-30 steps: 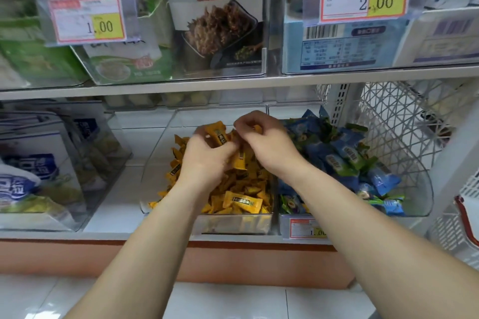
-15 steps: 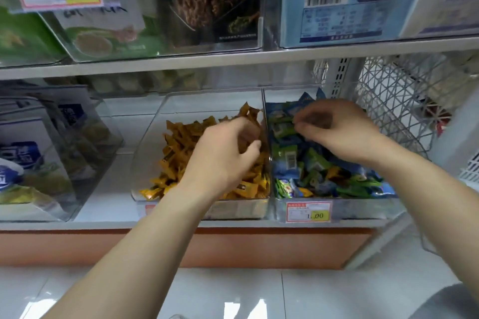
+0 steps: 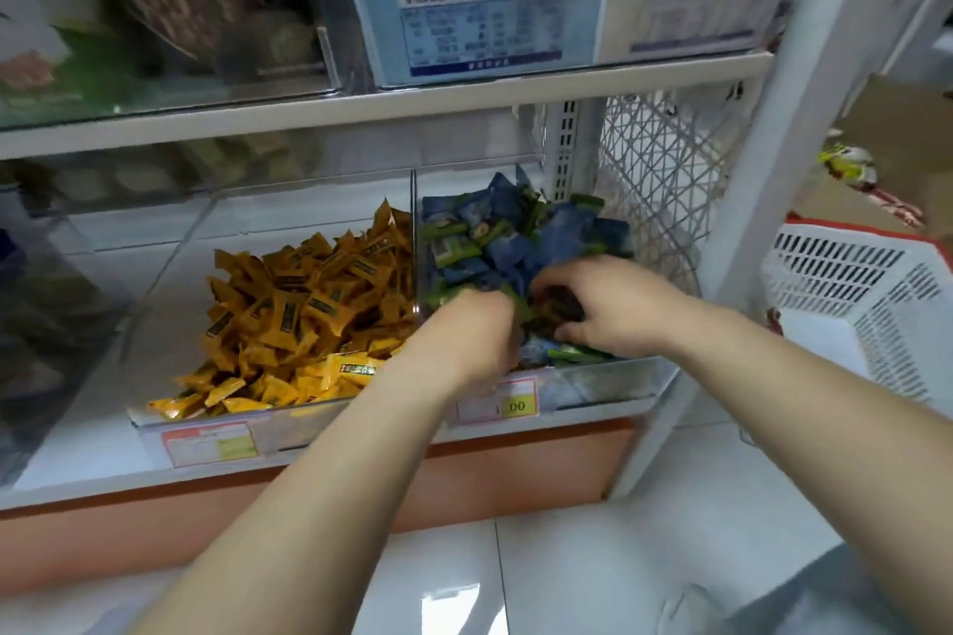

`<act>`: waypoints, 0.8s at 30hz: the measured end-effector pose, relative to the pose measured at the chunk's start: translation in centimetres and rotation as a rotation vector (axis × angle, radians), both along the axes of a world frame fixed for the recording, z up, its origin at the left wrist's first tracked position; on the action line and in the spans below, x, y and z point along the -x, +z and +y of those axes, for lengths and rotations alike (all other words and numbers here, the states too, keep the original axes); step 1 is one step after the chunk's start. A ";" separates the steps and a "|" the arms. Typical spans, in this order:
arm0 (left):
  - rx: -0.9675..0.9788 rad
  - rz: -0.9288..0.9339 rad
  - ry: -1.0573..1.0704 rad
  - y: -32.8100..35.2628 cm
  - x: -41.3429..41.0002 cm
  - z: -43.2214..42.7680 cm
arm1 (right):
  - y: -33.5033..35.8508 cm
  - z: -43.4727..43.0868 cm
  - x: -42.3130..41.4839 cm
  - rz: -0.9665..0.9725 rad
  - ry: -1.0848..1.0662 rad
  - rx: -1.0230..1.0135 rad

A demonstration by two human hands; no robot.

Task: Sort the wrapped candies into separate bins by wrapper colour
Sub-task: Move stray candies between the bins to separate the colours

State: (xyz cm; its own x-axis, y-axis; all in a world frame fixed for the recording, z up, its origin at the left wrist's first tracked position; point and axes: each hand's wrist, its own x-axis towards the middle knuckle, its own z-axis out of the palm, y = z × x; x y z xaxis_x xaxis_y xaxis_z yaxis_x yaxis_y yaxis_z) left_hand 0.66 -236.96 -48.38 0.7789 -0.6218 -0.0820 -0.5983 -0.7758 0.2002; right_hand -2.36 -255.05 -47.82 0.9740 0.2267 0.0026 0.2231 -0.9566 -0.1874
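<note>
Both hands down in one clear bin (image 3: 608, 384), the right-hand one of two on the lower shelf (image 3: 77, 449); left hand (image 3: 472, 340) knuckles-up with fingertips buried among the wrappers, so cannot tell whether holding any; right hand (image 3: 619, 309) with fingers (image 3: 572, 276) curled narrow over a dark patch in the pile, a grip on a candy likely but not provable from here.

Directly under and just beyond the fingers: blue candies (image 3: 567, 232) and green candies (image 3: 454, 248) jumbled together, long axes pointing every way, far too many to count. Left of the left fingers, just past the clear dividing wall (image 3: 412, 222): the second bin (image 3: 278, 428), filled with yellow candies (image 3: 309, 315) only, again uncountable.

Counted: two hands, two bins, three wrapper colours, one colour already alone.

Judged the hinge of the coming move: mixed pile touching both sets of fingers, so no reach needed, only a pick of one colour; left hand nearer the yellow bin, right hand nearer the white basket (image 3: 845, 284) well off to its right. Risk, as a guess: scooping both colours at once from such a tangle.
</note>
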 end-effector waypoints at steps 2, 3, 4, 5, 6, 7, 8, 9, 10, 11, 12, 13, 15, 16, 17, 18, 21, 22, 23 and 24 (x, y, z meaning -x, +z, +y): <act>-0.018 0.022 0.013 -0.3 -0.5 -0.4 | -0.2 -0.1 -0.3 0.005 0.000 -0.009; -0.026 0.027 0.016 -0.5 -0.7 -0.6 | -0.3 -0.2 -0.4 0.004 -0.002 -0.007; -0.047 0.028 0.014 -0.8 -0.9 -0.7 | -0.3 -0.3 -0.5 0.002 -0.003 0.004; -0.077 0.022 0.008 -1.0 -1.0 -0.7 | -0.4 -0.3 -0.7 0.000 0.000 0.023; -0.099 0.014 0.002 -1.1 -1.1 -0.8 | -0.4 -0.3 -0.8 0.000 0.011 0.050; -0.102 0.015 -0.002 -1.2 -1.2 -0.8 | -0.5 -0.3 -1.0 0.002 0.027 0.079; -0.093 0.030 -0.001 -1.3 -1.3 -0.8 | -0.5 -0.3 -1.1 0.003 0.042 0.100; -0.091 0.058 0.005 -1.4 -1.4 -0.8 | -0.6 -0.3 -1.2 0.004 0.049 0.099; -0.097 0.094 0.012 -1.4 -1.5 -0.8 | -0.5 -0.4 -1.1 0.002 0.048 0.071; -0.108 0.131 0.015 -1.4 -1.5 -0.8 | -0.5 -0.6 -1.0 -0.001 0.041 0.021; -0.116 0.157 0.006 -1.3 -1.6 -0.8 | -0.4 -0.8 -0.8 -0.009 0.032 -0.041; -0.114 0.170 -0.014 -1.1 -1.6 -0.7 | -0.3 -1.0 -0.6 -0.024 0.021 -0.107; -0.052 0.159 -0.065 -0.6 -1.3 -0.5 | 0.0 -1.3 -0.3 -0.074 -0.011 -0.254; 0.014 0.138 -0.079 -0.2 -1.1 -0.3 | 0.3 -1.4 -0.1 -0.103 -0.031 -0.341; 0.101 0.105 -0.076 0.3 -0.8 -0.1 | 0.6 -1.4 0.1 -0.131 -0.052 -0.425; 0.202 0.062 -0.056 0.8 -0.6 0.3 | 0.9 -1.3 0.3 -0.155 -0.073 -0.503; 0.504 0.008 0.012 2.1 0.1 1.5 | 1.7 -1.1 0.5 -0.153 -0.119 -0.723; 0.580 0.030 0.031 2.4 0.2 1.7 | 1.8 -0.9 0.6 -0.135 -0.125 -0.796; 0.639 0.055 0.054 2.5 0.3 1.9 | 2.0 -0.7 0.7 -0.115 -0.135 -0.860; 0.690 0.077 0.079 2.6 0.3 2.1 | 2.3 -0.5 0.8 -0.095 -0.144 -0.927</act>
State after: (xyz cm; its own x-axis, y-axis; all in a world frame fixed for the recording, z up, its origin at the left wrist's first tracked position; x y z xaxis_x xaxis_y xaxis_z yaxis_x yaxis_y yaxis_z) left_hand 0.39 -234.87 -45.76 0.8320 -0.4929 0.2549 -0.5095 -0.4967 0.7027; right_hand -3.16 -255.51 -45.55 0.9789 -0.0281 0.2024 0.1677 -0.4550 -0.8746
